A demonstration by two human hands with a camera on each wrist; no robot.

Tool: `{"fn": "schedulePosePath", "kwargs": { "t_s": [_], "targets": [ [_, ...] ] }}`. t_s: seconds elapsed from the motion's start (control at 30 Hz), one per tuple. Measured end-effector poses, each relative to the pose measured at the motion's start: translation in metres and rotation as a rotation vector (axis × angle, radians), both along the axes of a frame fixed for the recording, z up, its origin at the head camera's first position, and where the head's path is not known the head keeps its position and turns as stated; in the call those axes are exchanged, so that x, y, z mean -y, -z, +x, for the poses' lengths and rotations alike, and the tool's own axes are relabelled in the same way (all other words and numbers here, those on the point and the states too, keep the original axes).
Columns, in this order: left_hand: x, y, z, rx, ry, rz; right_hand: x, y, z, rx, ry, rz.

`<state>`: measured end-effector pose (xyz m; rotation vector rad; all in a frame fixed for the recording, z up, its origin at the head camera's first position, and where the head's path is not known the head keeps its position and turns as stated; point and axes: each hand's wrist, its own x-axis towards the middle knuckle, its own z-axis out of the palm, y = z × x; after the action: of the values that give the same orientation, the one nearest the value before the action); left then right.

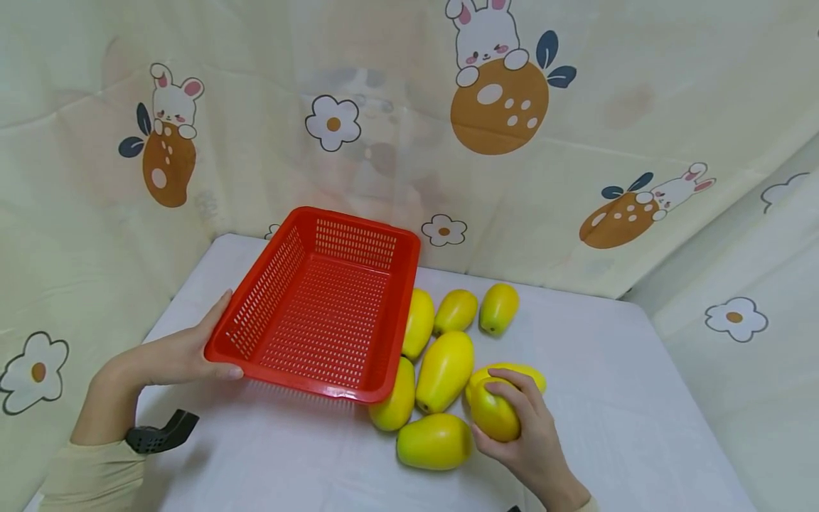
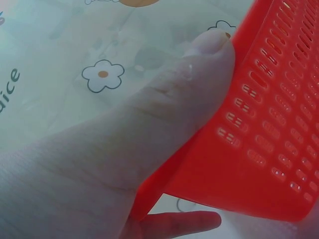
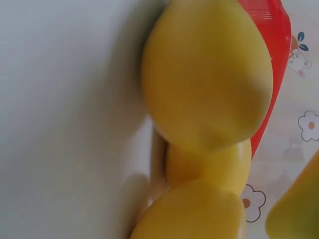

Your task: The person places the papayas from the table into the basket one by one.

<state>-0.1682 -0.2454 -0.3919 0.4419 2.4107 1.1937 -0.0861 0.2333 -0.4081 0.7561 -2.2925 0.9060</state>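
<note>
Head view: left hand (image 1: 173,352) grips the empty red basket (image 1: 323,306) tilted; right hand (image 1: 527,434) clasps one mango (image 1: 494,414); other mangoes lie loose on the table (image 1: 640,398).

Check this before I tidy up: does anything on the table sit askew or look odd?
The red basket is tipped, its near-left corner lifted off the table by the left hand, right edge leaning on the yellow mangoes. Nothing looks spilled or damaged.
</note>
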Motion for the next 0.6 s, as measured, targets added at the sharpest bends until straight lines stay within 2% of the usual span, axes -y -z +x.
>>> {"fn": "schedulePosePath", "kwargs": {
  "t_s": [0.37,0.6],
  "targets": [
    [0.002,0.002,0.0,0.011,0.001,-0.002,0.024,-0.008,-0.013,-0.019,-0.06,-0.028],
    [0.002,0.001,-0.002,-0.003,0.002,-0.031,0.036,-0.014,-0.018,-0.029,-0.06,-0.034]
  ]
}}
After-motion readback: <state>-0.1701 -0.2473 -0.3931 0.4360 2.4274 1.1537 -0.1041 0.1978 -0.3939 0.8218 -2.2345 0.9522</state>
